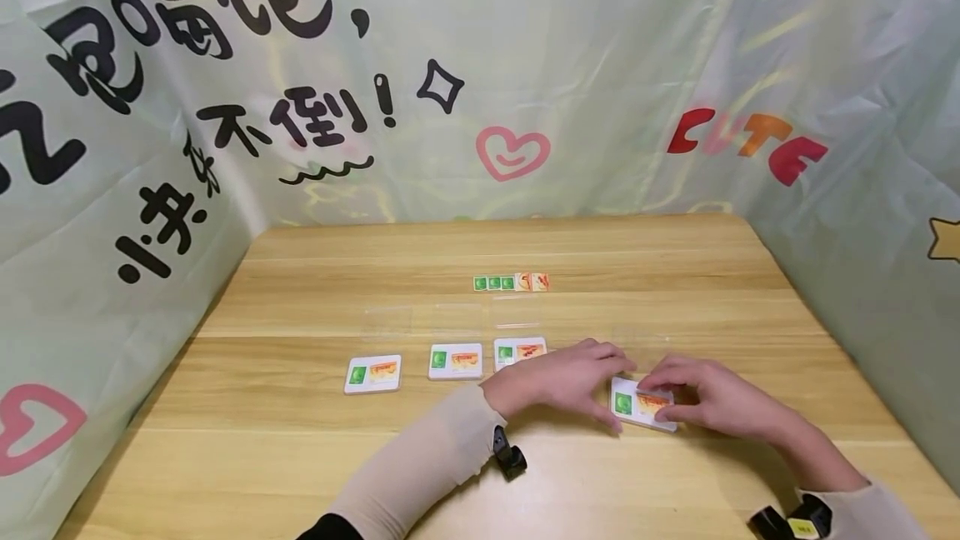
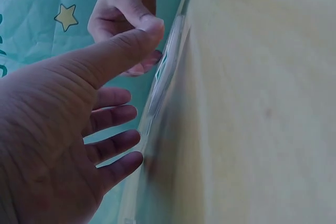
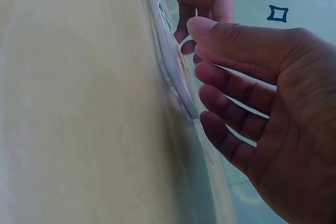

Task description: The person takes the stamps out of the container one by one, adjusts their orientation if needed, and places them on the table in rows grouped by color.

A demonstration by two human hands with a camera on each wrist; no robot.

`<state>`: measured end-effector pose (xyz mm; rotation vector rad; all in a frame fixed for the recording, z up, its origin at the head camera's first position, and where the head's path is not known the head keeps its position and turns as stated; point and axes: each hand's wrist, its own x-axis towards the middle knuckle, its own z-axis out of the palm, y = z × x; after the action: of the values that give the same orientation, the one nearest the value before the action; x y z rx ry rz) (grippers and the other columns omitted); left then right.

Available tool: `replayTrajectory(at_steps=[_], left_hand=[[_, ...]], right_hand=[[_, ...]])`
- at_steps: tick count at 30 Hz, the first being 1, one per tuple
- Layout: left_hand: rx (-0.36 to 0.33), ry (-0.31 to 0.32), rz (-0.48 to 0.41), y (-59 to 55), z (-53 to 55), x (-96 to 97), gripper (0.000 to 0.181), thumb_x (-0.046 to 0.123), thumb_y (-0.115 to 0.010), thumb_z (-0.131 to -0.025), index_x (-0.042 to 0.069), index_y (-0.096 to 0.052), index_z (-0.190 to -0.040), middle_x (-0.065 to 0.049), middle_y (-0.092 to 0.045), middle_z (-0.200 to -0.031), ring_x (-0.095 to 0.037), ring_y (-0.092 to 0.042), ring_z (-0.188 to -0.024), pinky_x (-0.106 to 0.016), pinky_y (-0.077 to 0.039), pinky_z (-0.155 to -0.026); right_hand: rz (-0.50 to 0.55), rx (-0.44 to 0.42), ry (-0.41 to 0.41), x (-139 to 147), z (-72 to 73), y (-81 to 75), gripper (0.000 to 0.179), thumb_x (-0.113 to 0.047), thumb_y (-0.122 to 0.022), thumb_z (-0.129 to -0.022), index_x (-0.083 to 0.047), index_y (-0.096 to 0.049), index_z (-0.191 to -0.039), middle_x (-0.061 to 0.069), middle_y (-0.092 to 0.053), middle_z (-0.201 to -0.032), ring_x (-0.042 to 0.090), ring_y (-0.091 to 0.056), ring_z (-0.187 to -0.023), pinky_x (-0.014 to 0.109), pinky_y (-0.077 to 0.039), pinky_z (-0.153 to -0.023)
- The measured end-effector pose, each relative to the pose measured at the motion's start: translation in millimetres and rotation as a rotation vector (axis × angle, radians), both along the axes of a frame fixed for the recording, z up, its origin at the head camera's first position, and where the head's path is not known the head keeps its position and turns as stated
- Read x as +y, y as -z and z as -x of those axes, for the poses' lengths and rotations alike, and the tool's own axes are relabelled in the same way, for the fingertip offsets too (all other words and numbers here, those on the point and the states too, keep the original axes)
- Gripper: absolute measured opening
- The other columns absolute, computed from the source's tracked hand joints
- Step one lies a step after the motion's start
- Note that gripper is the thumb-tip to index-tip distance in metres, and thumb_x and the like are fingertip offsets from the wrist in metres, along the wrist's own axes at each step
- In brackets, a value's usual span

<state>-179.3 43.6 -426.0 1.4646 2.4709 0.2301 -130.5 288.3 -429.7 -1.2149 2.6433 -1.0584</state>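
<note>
A white rounded card stack point(image 1: 643, 403) with a green picture and an orange one lies at the right of the table, its edge thick and clear-rimmed in the right wrist view. My left hand point(image 1: 567, 377) is at its left end, fingers spread and thumb apart. Over its right end is my right hand point(image 1: 708, 394), with loosely bent fingers; whether the fingertips touch it I cannot tell. Three similar stacks stand to the left: a far-left one point(image 1: 372, 374), a middle one point(image 1: 455, 362) and one point(image 1: 521, 349) partly hidden by my left hand.
Behind the stacks lie clear, faint rectangular pieces, one point(image 1: 515, 312) easiest to see. Farther back is a row of small green and orange picture pieces point(image 1: 511, 282). Printed cloth point(image 1: 600, 65) encloses the wooden table point(image 1: 300, 473) at the back and sides.
</note>
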Motion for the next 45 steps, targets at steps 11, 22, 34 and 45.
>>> replayTrajectory(at_steps=[11, 22, 34, 45], left_hand=[[0.039, 0.011, 0.008, 7.5, -3.1, 3.0, 0.084, 0.064, -0.066, -0.081, 0.019, -0.042, -0.148, 0.008, -0.043, -0.142, -0.007, -0.039, -0.124, -0.017, -0.025, -0.107], [0.066, 0.017, 0.006, 8.1, -6.9, 3.8, 0.076, 0.059, -0.063, -0.087, 0.018, -0.044, -0.148, 0.007, -0.044, -0.141, -0.006, -0.039, -0.125, -0.016, -0.025, -0.107], [0.113, -0.022, -0.034, 10.8, -13.1, 3.4, 0.068, 0.056, -0.064, -0.088, 0.017, -0.052, -0.142, 0.007, -0.050, -0.134, -0.007, -0.044, -0.120, -0.015, -0.029, -0.103], [0.130, -0.021, -0.052, 14.4, -11.8, 3.8, 0.066, 0.057, -0.066, -0.087, 0.017, -0.055, -0.139, 0.006, -0.051, -0.133, -0.007, -0.044, -0.119, -0.016, -0.028, -0.104]], right_hand=[[-0.067, 0.042, 0.012, -4.4, 0.5, 0.3, 0.026, -0.023, -0.079, -0.083, -0.022, -0.072, -0.108, -0.011, -0.063, -0.103, 0.006, -0.057, -0.088, 0.024, -0.048, -0.072], [-0.094, 0.075, 0.019, -3.3, -2.1, 1.0, 0.026, -0.019, -0.078, -0.085, -0.020, -0.072, -0.110, -0.011, -0.063, -0.105, 0.005, -0.057, -0.091, 0.025, -0.048, -0.073], [-0.124, 0.022, 0.056, -3.9, 1.1, -0.8, 0.021, -0.020, -0.074, -0.088, -0.022, -0.072, -0.109, -0.014, -0.062, -0.104, 0.003, -0.057, -0.092, 0.026, -0.048, -0.074], [-0.126, -0.056, 0.032, -4.3, 7.1, -2.9, 0.019, -0.021, -0.073, -0.089, -0.024, -0.070, -0.107, -0.014, -0.062, -0.102, 0.004, -0.057, -0.090, 0.025, -0.047, -0.075]])
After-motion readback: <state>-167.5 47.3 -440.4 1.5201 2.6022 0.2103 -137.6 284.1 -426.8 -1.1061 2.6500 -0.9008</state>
